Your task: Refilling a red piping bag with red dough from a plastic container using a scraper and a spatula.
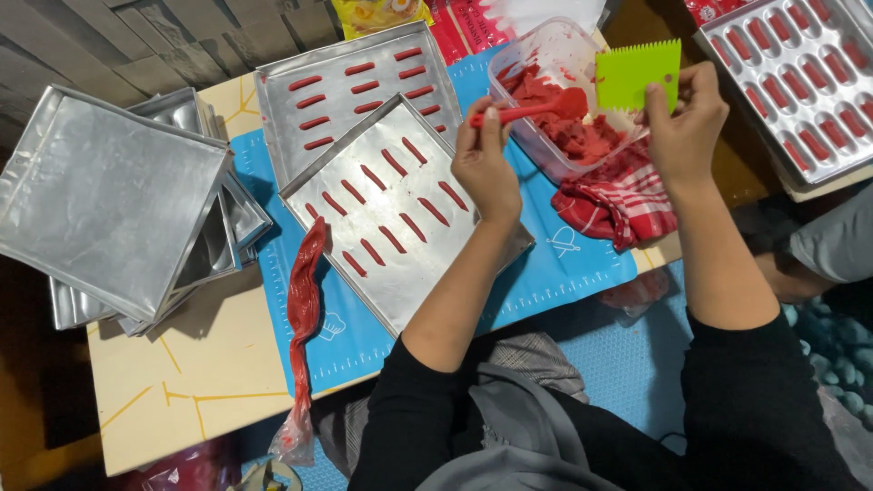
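- Two bare hands work above a clear plastic tub (546,55) of red dough (568,127), which sits at the far right edge of the blue silicone mat (546,273) on the tabletop (182,382).
- Left hand (484,164): its grip is pressed together around the handle of a red spatula (536,109), pinching it, with the blade resting on the dough inside the tub.
- Right hand (682,118): thumb and fingers pinch the lower corner of a green toothed scraper (637,73), held upright over the tub's far rim.
- Just left of the tub lies a metal baking tray (400,264) with rows of short red piped strips (400,205); a second tray (364,55) with fewer strips lies behind it.
- A red-filled piping bag (305,300) lies along the mat's left edge, its tail hanging off the tabletop; empty trays (109,191) are stacked further left.
- A red striped cloth (618,200) is bunched beside the tub.
- Risks, as I judge them: the tub is light and near the edge, so a hard scoop with neither hand steadying it could tip or slide it.
- Dough could drop from the spatula onto the nearby tray and spoil the strips.
- The left forearm hovers over that tray and could smear them.
- The overhanging piping bag might slip to the floor.
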